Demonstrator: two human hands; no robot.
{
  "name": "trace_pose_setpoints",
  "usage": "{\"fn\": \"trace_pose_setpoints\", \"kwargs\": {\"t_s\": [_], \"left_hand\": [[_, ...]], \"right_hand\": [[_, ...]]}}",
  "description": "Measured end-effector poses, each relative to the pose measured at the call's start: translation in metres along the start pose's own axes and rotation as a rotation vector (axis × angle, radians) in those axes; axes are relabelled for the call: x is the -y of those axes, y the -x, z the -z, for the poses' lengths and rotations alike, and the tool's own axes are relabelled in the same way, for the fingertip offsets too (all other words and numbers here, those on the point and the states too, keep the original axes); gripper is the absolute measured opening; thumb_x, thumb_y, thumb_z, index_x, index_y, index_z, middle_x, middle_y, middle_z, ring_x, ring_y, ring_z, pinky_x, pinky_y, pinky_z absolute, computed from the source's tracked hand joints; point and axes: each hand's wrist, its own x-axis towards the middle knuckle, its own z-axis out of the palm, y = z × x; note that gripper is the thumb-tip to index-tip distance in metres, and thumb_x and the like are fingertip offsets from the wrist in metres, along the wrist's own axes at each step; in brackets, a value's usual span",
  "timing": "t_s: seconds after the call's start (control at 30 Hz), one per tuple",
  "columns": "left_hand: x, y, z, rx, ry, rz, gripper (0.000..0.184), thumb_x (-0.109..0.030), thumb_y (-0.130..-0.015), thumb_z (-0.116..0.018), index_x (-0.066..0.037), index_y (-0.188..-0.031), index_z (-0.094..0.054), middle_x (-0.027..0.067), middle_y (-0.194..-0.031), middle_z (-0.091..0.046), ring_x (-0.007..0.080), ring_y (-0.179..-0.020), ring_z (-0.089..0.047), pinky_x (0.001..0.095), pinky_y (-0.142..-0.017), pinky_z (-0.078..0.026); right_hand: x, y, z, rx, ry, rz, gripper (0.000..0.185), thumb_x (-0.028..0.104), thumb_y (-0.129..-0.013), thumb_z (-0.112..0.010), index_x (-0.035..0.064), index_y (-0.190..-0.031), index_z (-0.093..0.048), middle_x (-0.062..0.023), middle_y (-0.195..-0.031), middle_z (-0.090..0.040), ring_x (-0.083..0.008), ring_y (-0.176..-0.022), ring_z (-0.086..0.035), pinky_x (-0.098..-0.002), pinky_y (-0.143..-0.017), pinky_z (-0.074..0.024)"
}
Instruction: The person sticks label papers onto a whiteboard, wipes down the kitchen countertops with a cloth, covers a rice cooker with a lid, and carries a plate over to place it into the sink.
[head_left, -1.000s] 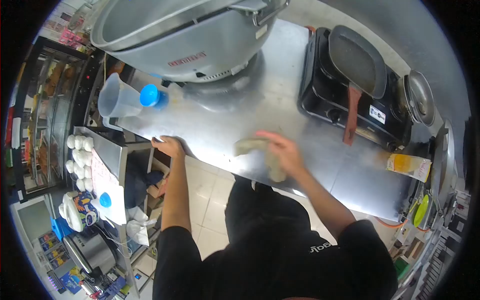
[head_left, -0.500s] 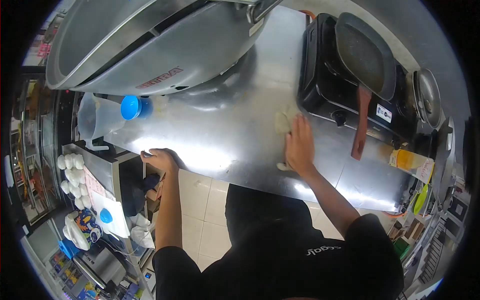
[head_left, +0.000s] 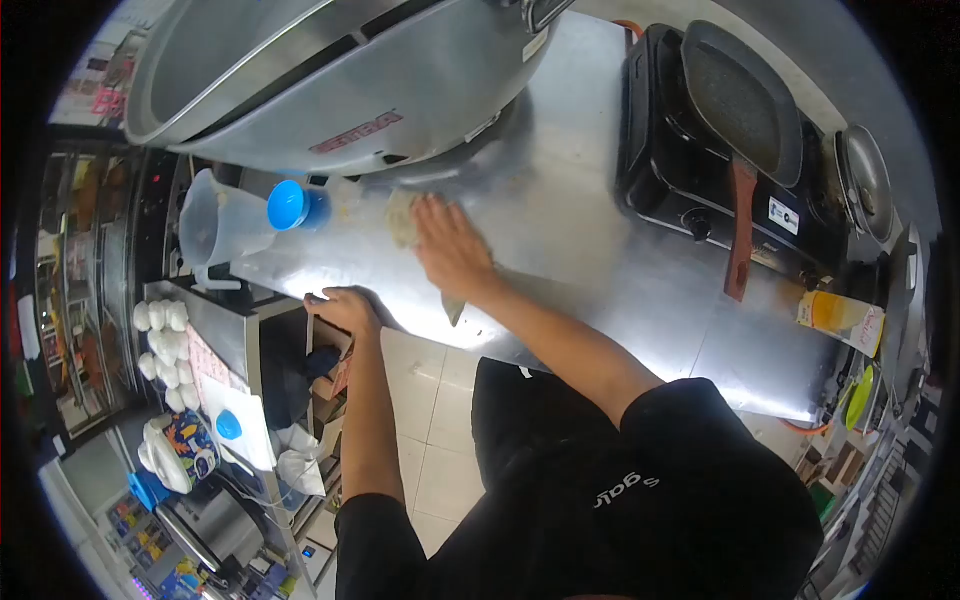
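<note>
Head view: limp cloth [head_left: 401, 220] under right hand [head_left: 452, 244], smooth shiny metal tabletop [head_left: 572, 262].

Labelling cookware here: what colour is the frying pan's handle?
The handle is reddish brown, clearest in the head view.

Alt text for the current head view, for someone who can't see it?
A person's right hand lies over a pale cloth on a metal table; the left hand is at its near edge. A large grey vessel and blue cup are at upper left, a pan on a black stove at upper right.
</note>
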Motion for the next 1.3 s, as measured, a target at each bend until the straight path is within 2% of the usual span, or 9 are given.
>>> {"fn": "trace_pose_setpoints", "kwargs": {"t_s": [0.13,0.17,0.33,0.43,0.73,0.9,1.0,1.07,1.3], "left_hand": [[-0.006,0.003,0.003,0.017,0.021,0.025,0.049,-0.017,-0.095,-0.036,0.011,-0.133,-0.026,0.036,-0.128,-0.039,0.0471,-0.115,-0.044,0.0484,-0.097,-0.036],[0.0,0.001,-0.001,0.002,0.003,0.005,0.049,-0.017,-0.095,-0.037,0.011,-0.133,-0.026,0.036,-0.129,-0.039,0.0473,-0.116,-0.044,0.0487,-0.098,-0.036],[-0.001,0.001,-0.004,-0.026,-0.01,-0.028,0.045,-0.013,-0.095,-0.038,0.013,-0.13,-0.028,0.0361,-0.126,-0.041,0.048,-0.114,-0.046,0.0493,-0.097,-0.037],[0.004,0.001,-0.005,-0.055,-0.018,-0.082,0.045,-0.013,-0.095,-0.038,0.014,-0.129,-0.028,0.0365,-0.126,-0.04,0.048,-0.114,-0.045,0.0489,-0.097,-0.037],[-0.006,0.001,0.0,-0.013,-0.023,-0.055,0.047,-0.013,-0.095,-0.037,0.014,-0.131,-0.025,0.0375,-0.123,-0.04,0.0483,-0.109,-0.046,0.0501,-0.095,-0.035],[-0.016,0.004,0.007,0.009,0.049,-0.01,0.047,-0.012,-0.094,-0.037,0.013,-0.131,-0.025,0.0378,-0.123,-0.041,0.0487,-0.107,-0.047,0.0499,-0.094,-0.036],[0.01,-0.005,-0.004,0.004,0.053,-0.101,0.047,-0.013,-0.094,-0.038,0.014,-0.131,-0.026,0.0387,-0.124,-0.04,0.0491,-0.111,-0.046,0.0486,-0.097,-0.036],[0.017,-0.001,0.002,0.029,0.048,-0.155,0.049,-0.014,-0.094,-0.039,0.015,-0.131,-0.025,0.0389,-0.126,-0.038,0.049,-0.114,-0.044,0.0481,-0.097,-0.036],[0.011,0.003,0.002,0.022,0.068,-0.132,0.05,-0.014,-0.094,-0.039,0.015,-0.132,-0.024,0.0381,-0.127,-0.038,0.0488,-0.114,-0.044,0.0498,-0.097,-0.035]], "right_hand": [[-0.024,0.035,-0.004,0.018,0.005,0.25,0.052,0.013,-0.084,-0.05,-0.0017,-0.134,-0.042,-0.0152,-0.141,-0.04,-0.0295,-0.134,-0.033,-0.043,-0.113,-0.0221],[-0.06,0.052,-0.017,-0.068,-0.293,0.154,0.054,0.01,-0.084,-0.049,0.0002,-0.136,-0.04,-0.0165,-0.143,-0.038,-0.0301,-0.135,-0.031,-0.043,-0.114,-0.0206],[-0.16,0.123,0.079,-0.094,0.046,-0.312,0.047,0.008,-0.09,-0.045,-0.002,-0.136,-0.039,-0.0211,-0.142,-0.037,-0.0358,-0.133,-0.033,-0.0435,-0.11,-0.0259],[-0.152,0.136,0.079,-0.038,0.168,-0.351,0.049,0.009,-0.09,-0.047,-0.0023,-0.136,-0.038,-0.0216,-0.142,-0.037,-0.0359,-0.132,-0.034,-0.0431,-0.11,-0.0266],[-0.017,-0.049,-0.037,-0.078,-0.067,0.044,0.059,0.028,-0.089,-0.052,-0.005,-0.135,-0.037,-0.0205,-0.142,-0.038,-0.0347,-0.134,-0.032,-0.042,-0.112,-0.0246],[0.03,-0.011,-0.042,-0.029,-0.075,0.334,0.054,0.028,-0.09,-0.048,-0.0039,-0.133,-0.041,-0.0177,-0.14,-0.04,-0.0312,-0.134,-0.033,-0.0431,-0.112,-0.0244],[-0.029,0.027,-0.023,0.023,-0.123,0.492,0.046,0.019,-0.088,-0.048,-0.0008,-0.129,-0.046,-0.0151,-0.139,-0.042,-0.0301,-0.133,-0.035,-0.0429,-0.112,-0.0246],[-0.083,0.055,0.024,0.002,-0.297,0.254,0.045,0.009,-0.083,-0.051,0.0037,-0.128,-0.049,-0.0135,-0.138,-0.044,-0.0306,-0.131,-0.038,-0.041,-0.11,-0.0283],[-0.151,0.257,0.106,-0.008,0.115,-0.292,0.053,0.008,-0.088,-0.048,0.0018,-0.139,-0.038,-0.0187,-0.141,-0.039,-0.0356,-0.134,-0.032,-0.0429,-0.112,-0.0248]]}}
